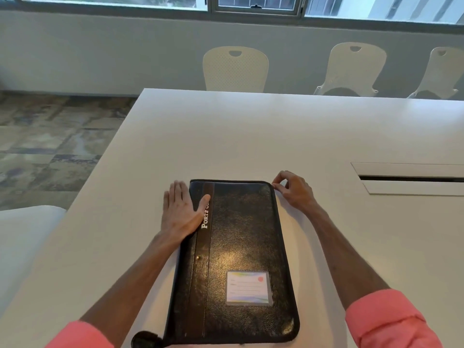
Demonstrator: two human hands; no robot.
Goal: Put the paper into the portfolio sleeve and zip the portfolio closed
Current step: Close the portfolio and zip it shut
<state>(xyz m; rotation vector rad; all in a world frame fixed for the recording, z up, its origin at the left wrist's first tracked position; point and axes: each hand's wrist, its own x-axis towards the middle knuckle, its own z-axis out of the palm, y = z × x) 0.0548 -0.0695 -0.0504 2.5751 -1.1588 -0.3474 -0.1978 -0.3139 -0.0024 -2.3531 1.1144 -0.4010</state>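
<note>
black grained zip portfolio (pixel 241 247) lies closed, flat on the white table (pixel 251 134) near its front edge, spine twd the table's left edge. left hand (pixel 179 212) is spread flat, fingers straight on the table beside the spine, thumb across the cover. right hand (pixel 293 189) pinches at the portfolio's far right corner w/ thumb & forefinger, prob on the zip pull; too small to tell.

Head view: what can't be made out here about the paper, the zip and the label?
All head view.
Paper: not seen; the closed portfolio hides its inside.
Zip pull: hidden by fingertips of the right hand pinching at the far right corner.
Label card: writing too small to read.
Black strap, near left corner: cut off by the bottom edge.
Cover lettering: partly under the thumb of the left hand.
</note>
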